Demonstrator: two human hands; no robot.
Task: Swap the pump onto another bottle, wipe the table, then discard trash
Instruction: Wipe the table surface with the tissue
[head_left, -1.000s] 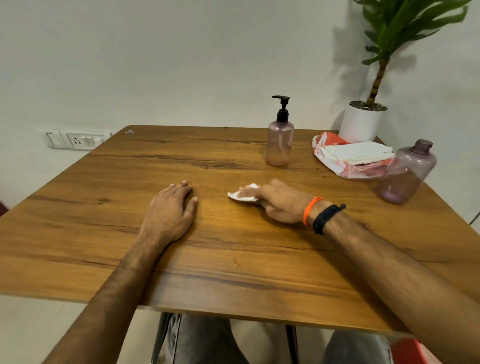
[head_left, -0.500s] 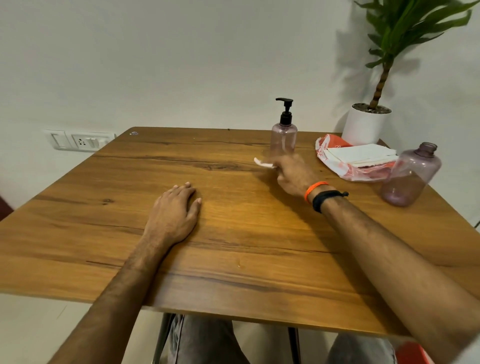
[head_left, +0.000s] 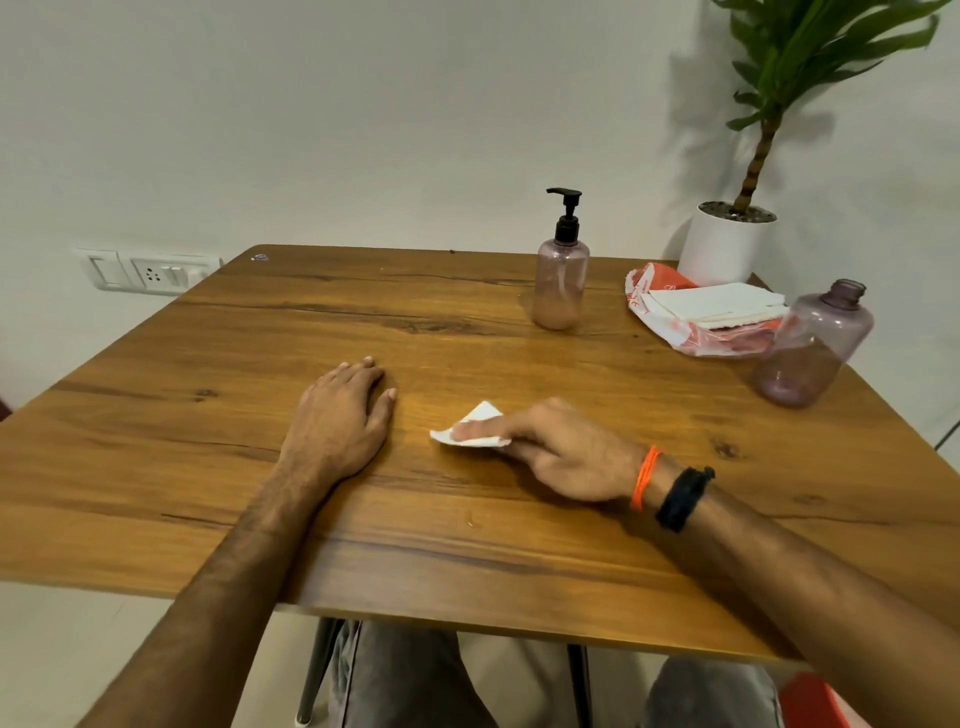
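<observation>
My right hand presses a small white tissue flat onto the wooden table near its middle, fingers stretched over it. Just left of the tissue, my left hand rests palm down on the wood and holds nothing. A pinkish bottle with a black pump stands upright toward the far edge. A second pinkish bottle with no cap stands at the right edge.
An orange-and-white plastic pack of folded white tissues lies at the far right. Behind it a white pot with a green plant stands in the corner. A wall socket is at the left. Something red shows below the table.
My right hand has slid the tissue back from beside the pump bottle toward me, to the middle of the table. My left hand has stayed put.
</observation>
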